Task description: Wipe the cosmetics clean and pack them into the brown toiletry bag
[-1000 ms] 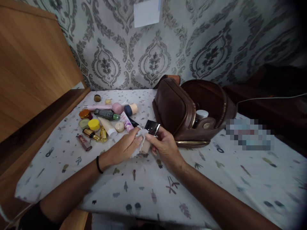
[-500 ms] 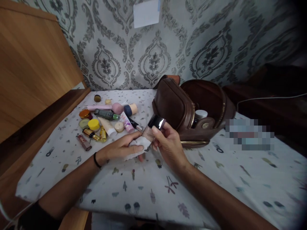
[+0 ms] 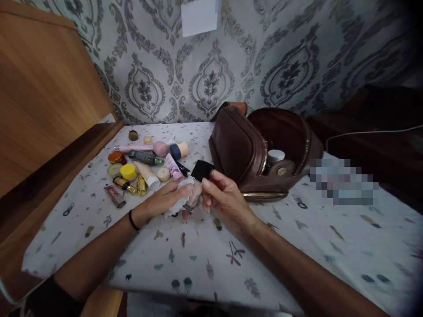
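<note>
above white printed tablecloth (image 3: 142,259), right hand (image 3: 228,200) grips black-capped beige bottle (image 3: 196,192), now shifted farther from brown leather bag (image 3: 233,149), against crumpled white wipe (image 3: 178,206) gripped by left hand (image 3: 163,198), wiping apparently continuing.

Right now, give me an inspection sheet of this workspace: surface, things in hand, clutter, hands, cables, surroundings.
Surface: white printed cloth.
Things in hand: black-capped bottle; white wipe.
Clutter: jars, tubes and dark green bottle, left; open brown bag with white-lidded container, right; pixelated patch, unreadable.
Hands: left hand holds the wipe against the bottle; right hand grips near the cap.
Cables: white cord, far right.
Surroundings: patterned wall covering behind, white sheet on it; wooden panel, left.
</note>
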Demonstrator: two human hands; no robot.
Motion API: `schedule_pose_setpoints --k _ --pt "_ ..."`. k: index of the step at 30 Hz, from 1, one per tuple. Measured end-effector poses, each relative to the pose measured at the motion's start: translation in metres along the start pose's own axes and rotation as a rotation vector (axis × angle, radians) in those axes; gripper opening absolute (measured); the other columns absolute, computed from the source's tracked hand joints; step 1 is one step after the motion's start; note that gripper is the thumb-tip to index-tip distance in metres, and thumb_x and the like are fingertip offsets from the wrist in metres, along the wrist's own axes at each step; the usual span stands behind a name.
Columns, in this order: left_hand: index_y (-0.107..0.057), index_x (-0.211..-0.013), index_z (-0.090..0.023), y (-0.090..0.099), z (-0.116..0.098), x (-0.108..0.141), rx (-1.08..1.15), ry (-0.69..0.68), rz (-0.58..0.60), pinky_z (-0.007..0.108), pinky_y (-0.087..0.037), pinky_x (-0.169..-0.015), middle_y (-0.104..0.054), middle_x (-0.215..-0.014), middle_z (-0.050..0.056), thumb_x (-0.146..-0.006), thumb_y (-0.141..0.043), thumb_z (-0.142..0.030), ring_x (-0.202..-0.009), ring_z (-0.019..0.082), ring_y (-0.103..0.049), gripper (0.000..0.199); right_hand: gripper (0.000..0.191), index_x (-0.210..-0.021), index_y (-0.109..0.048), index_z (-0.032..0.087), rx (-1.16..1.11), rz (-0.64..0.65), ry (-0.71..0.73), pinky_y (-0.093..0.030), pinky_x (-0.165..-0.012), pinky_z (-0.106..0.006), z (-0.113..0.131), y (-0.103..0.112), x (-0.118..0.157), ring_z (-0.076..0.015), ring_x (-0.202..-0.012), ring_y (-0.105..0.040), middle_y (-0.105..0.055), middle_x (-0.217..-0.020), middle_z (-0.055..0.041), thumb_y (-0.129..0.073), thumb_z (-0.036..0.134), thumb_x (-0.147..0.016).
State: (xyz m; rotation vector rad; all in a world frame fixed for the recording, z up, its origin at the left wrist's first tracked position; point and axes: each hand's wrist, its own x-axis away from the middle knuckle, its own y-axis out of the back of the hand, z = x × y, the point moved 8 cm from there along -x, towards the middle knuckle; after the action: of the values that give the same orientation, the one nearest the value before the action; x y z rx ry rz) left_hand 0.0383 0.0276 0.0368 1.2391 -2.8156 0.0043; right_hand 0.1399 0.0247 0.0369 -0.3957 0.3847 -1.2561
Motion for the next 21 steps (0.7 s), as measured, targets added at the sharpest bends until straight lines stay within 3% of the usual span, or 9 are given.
schedule_pose_setpoints --k 5,10,13,16,21 --pt "-0.073 -0.082 -0.012 -0.006 0.008 0.0 -0.02 0.027 0.076 0.021 -0.051 -0.052 -0.07 -0.077 0.008 -0.085 -0.051 -0.075 -0.06 0.013 -0.061 0.066 0.042 -0.086 -0.062 0.019 0.065 0.006 0.001 -0.042 -0.037 -0.015 -0.006 0.0 0.0 -0.0019 -0.043 -0.046 -0.06 -0.075 0.0065 -0.089 0.043 -0.065" --pt "-0.071 -0.083 -0.012 0.002 0.023 0.001 0.021 0.098 0.084 0.021 -0.048 -0.05 -0.068 -0.076 0.006 -0.077 -0.063 -0.075 -0.059 0.012 -0.058 0.064 0.042 -0.087 -0.059 0.02 0.094 0.001 0.01 -0.044 -0.039 -0.016 -0.007 -0.001 0.001 -0.0027 -0.045 -0.05 -0.063 -0.081 0.0056 -0.089 0.04 -0.065" --pt "-0.069 -0.083 -0.011 0.004 0.023 0.001 0.041 0.086 0.103 0.019 -0.048 -0.054 -0.067 -0.079 0.006 -0.076 -0.071 -0.067 -0.063 0.011 -0.057 0.057 0.044 -0.085 -0.058 0.019 0.086 -0.014 -0.002 -0.045 -0.039 -0.018 -0.009 0.0 0.001 -0.004 -0.044 -0.051 -0.064 -0.077 0.0054 -0.089 0.043 -0.064" --pt "-0.068 -0.095 -0.013 -0.003 0.018 0.001 0.079 0.075 0.181 0.02 -0.05 -0.059 -0.069 -0.097 0.008 -0.075 -0.079 -0.053 -0.076 0.013 -0.06 0.046 0.045 -0.085 -0.059 0.018 0.068 -0.051 -0.015 -0.045 -0.039 -0.018 -0.009 0.002 0.0 -0.0043 -0.044 -0.051 -0.063 -0.073 0.0057 -0.089 0.044 -0.063" --pt "-0.063 -0.113 -0.015 -0.004 0.012 0.002 -0.004 0.059 0.186 0.029 -0.052 -0.075 -0.068 -0.106 0.008 -0.073 -0.083 -0.037 -0.091 0.019 -0.063 0.049 0.052 -0.103 -0.062 0.021 0.03 -0.115 -0.02 -0.039 -0.037 -0.017 -0.009 0.007 0.001 -0.0039 -0.044 -0.047 -0.06 -0.07 0.0085 -0.09 0.039 -0.062"
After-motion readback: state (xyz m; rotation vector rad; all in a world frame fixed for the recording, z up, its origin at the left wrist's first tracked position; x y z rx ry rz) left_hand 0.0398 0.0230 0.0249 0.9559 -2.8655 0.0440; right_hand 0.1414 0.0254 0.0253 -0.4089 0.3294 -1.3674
